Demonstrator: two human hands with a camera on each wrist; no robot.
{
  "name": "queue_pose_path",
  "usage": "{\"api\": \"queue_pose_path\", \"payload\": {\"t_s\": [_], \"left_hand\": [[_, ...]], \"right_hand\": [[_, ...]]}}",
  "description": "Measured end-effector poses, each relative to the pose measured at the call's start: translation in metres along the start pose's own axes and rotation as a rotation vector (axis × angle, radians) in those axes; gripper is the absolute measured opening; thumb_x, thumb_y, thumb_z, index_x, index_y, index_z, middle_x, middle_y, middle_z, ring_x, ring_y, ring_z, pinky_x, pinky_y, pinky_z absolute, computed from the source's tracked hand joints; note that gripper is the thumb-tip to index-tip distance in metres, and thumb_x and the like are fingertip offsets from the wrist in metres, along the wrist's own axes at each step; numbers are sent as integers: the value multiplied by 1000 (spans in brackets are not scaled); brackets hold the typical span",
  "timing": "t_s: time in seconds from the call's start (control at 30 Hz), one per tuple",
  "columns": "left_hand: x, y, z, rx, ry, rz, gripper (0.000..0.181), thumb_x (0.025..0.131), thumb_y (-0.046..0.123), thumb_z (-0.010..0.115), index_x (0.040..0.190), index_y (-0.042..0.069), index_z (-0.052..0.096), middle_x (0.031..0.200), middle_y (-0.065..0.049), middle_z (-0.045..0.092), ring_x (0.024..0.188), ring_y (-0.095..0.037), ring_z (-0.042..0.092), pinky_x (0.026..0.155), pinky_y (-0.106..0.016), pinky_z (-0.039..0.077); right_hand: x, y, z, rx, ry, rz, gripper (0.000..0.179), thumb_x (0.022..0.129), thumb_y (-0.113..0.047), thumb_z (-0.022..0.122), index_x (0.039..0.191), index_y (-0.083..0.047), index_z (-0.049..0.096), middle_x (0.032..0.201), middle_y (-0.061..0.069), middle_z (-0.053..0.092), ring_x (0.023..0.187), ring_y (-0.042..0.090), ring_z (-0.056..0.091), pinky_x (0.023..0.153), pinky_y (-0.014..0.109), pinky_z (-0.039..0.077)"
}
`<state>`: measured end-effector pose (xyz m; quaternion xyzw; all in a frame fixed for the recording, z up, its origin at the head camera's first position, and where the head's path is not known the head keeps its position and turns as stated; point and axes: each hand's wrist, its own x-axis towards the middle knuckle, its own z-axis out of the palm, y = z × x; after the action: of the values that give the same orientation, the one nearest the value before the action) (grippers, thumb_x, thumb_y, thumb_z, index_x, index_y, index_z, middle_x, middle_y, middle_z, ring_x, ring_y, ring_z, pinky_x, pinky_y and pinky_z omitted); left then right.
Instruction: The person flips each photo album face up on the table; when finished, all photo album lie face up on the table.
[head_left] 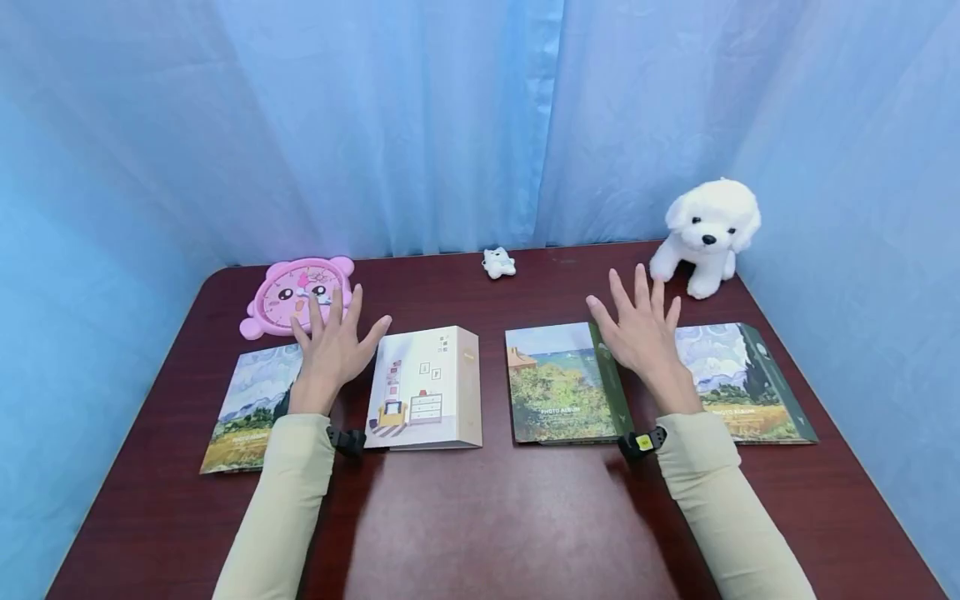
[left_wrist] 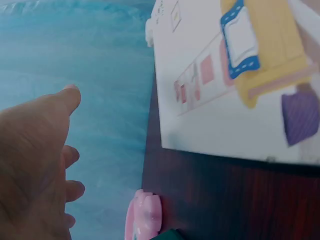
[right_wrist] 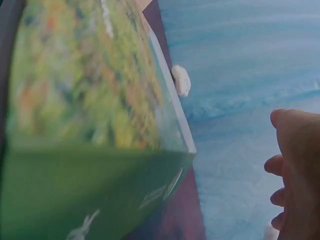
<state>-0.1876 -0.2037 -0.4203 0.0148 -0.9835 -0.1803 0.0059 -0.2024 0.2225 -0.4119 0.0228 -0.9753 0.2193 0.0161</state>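
My left hand [head_left: 332, 354], fingers spread, hovers between a landscape-covered photo album [head_left: 251, 400] and a white album [head_left: 420, 387] with a drawn room on its cover. In the left wrist view, the white album [left_wrist: 200, 100] stands beside the extended thumb, with nothing in the hand [left_wrist: 35, 165]. Over on the right, my right hand [head_left: 645, 337] is spread between a green-spined photo album [head_left: 562, 383] and another landscape photo album [head_left: 731, 383], overlapping the edges of both. The right wrist view shows the green spine [right_wrist: 75, 190] close by and the hand [right_wrist: 302, 170] holding nothing.
A pink cartoon clock [head_left: 281, 304] lies behind the left hand. At the back edge of the dark wooden table [head_left: 480, 517] sits a small white figurine [head_left: 498, 262]. A white plush dog [head_left: 708, 237] sits at the back right. Blue curtains [head_left: 390, 125] surround the table.
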Motion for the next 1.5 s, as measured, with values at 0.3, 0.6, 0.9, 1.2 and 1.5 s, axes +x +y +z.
{"api": "queue_pose_path", "payload": {"t_s": [0.3, 0.6, 0.9, 1.2, 1.5], "left_hand": [[-1, -13, -27, -186, 1, 29, 79, 94, 61, 39, 156, 21, 8, 162, -13, 2, 146, -41, -9, 113, -64, -2], [-14, -41, -68, -441, -41, -3, 76, 95, 57, 44, 155, 23, 13, 159, -13, 20, 143, -42, 21, 106, -68, 23], [-34, -82, -85, -502, -66, -85, 76, 95, 57, 44, 155, 18, 18, 152, -21, 32, 138, -44, 29, 102, -68, 28], [-55, -137, -73, -546, -109, -206, 80, 94, 58, 44, 154, 12, 17, 154, -26, 24, 138, -49, 25, 103, -69, 26], [-43, -250, -4, -421, -82, -257, 97, 79, 79, 44, 155, 30, 10, 157, -17, 22, 139, -46, 25, 98, -72, 28]], "right_hand": [[17, -35, 4, 86, 107, -122, 76, 95, -63, 37, 155, -21, 17, 162, 11, 2, 148, 34, -3, 116, 58, 4], [31, -105, 24, 336, 101, -287, 75, 92, -54, 53, 153, -19, 26, 158, 6, 21, 146, 27, 18, 115, 53, 22], [32, -170, 69, 489, -26, -343, 70, 92, -50, 55, 151, -21, 30, 155, 1, 30, 143, 19, 27, 115, 42, 27], [10, -224, 119, 534, -173, -377, 69, 92, -47, 57, 150, -19, 32, 153, 3, 32, 142, 18, 30, 114, 40, 29], [-26, -265, 154, 618, -303, -323, 71, 93, -44, 57, 151, -16, 28, 154, 6, 32, 141, 21, 33, 113, 40, 31]]}}
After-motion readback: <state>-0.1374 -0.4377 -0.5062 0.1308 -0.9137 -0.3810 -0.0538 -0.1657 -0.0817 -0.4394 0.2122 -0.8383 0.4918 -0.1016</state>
